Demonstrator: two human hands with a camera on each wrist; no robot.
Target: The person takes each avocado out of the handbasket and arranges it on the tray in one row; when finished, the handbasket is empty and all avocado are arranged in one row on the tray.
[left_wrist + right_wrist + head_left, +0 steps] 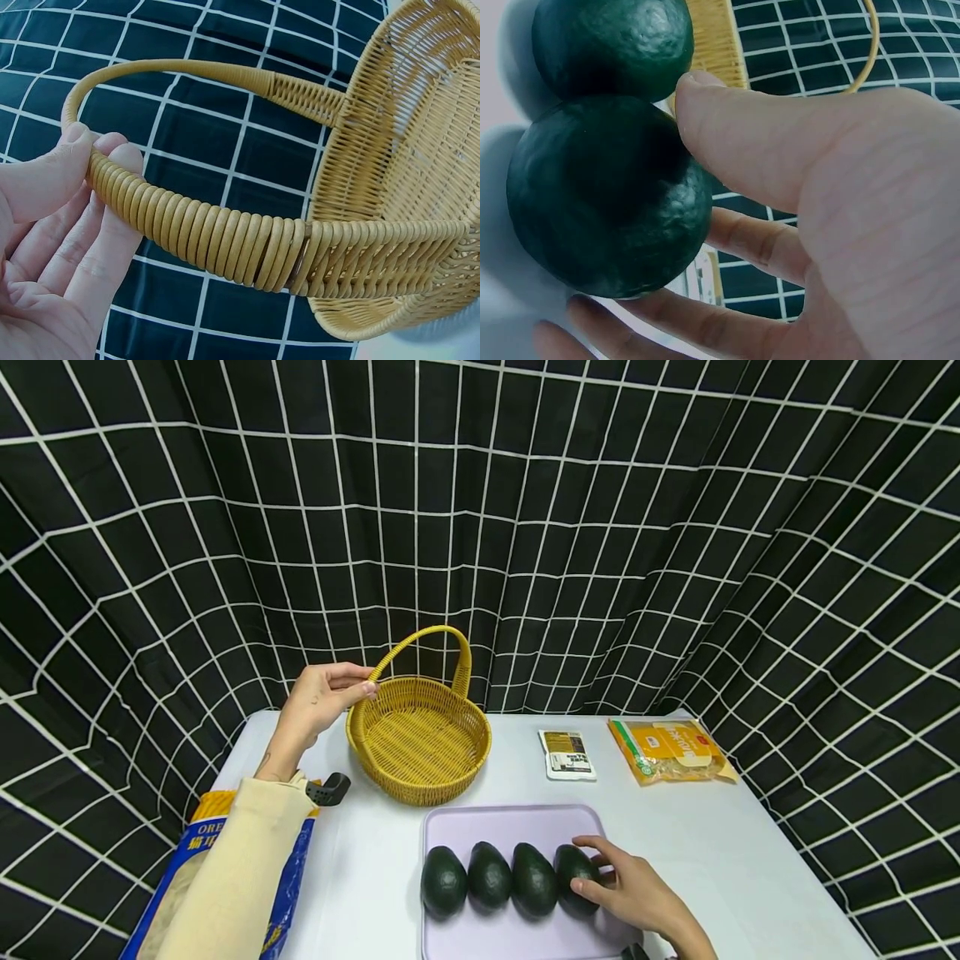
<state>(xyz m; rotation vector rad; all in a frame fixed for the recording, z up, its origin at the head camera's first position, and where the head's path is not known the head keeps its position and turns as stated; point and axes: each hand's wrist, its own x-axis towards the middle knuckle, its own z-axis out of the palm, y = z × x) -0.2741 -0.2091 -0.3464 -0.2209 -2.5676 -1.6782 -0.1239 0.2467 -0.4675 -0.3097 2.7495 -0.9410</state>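
My left hand (322,693) pinches the handle (390,656) of a yellow woven basket (423,797) between thumb and fingers. The basket sits upright at the back of the table, and nothing lies in it. Several dark green avocados (534,881) lie in a row on a pale purple tray (517,814). Around the rightmost avocado (573,872) curl the thumb and fingers of my right hand (633,889). In the right wrist view this avocado (607,202) lies between thumb and fingers, touching its neighbour (615,45). It still appears to lie on the tray.
A small white and brown packet (567,756) lies behind the tray. Farther right is an orange and green food bag (671,750). A blue and yellow bag (288,877) lies under my left forearm. Black cloth with a white grid (480,527) hangs behind the white table (712,843).
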